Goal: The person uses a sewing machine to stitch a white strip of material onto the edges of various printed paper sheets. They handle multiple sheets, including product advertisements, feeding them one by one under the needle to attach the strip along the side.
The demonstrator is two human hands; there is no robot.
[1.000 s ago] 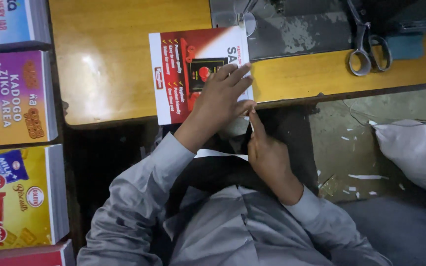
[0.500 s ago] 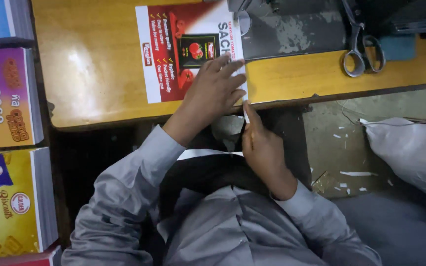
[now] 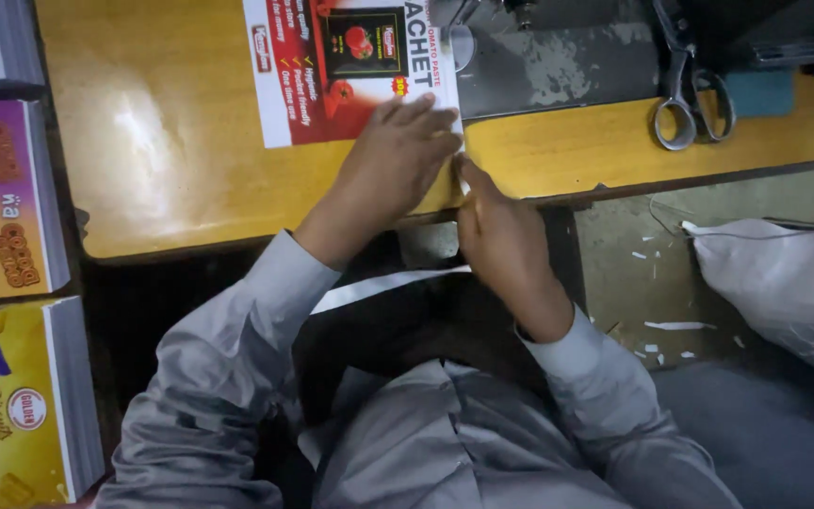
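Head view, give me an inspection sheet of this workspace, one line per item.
Surface: yellow wooden table, worn grey metal plate set in it.
Job's things: red and white printed sheet lying flat near the table's front edge.
Clutter: scissors on the table, right of the plate.
Grippers: left hand flat on the sheet; right hand at the sheet's corner by the table edge.
Cables: nothing seen.
Surroundings: stacks of printed sheets at left; white sack and paper scraps on the floor.

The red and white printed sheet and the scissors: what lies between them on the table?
A grey metal plate set into the yellow table, seen in the head view.
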